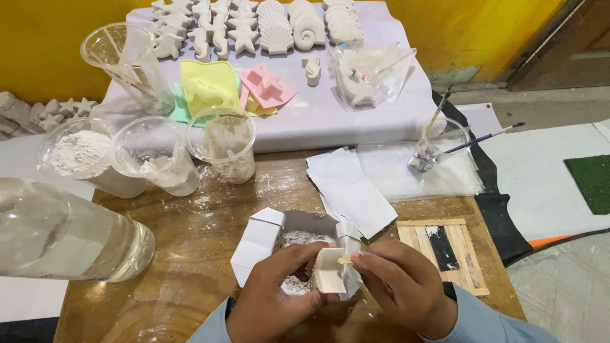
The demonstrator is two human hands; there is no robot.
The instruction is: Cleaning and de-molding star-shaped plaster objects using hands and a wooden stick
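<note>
My left hand (pixel 273 298) grips a small white plaster block (pixel 329 272) by its side, low in the head view. My right hand (pixel 400 282) pinches a thin wooden stick (pixel 345 260) whose tip rests on the block's top edge. Both hands hover over an unfolded white paper box (pixel 260 238) that holds plaster crumbs and dust. The box lies on a dusty wooden board (pixel 210 241).
Clear plastic cups (pixel 152 155) with white powder stand at the left, beside a large water bottle (pixel 70 235). Coloured moulds (pixel 210 86), several white sea-shape casts (pixel 276 28) and a plastic bag lie behind. A brush cup (pixel 438 146) and a stick raft (pixel 445 251) are on the right.
</note>
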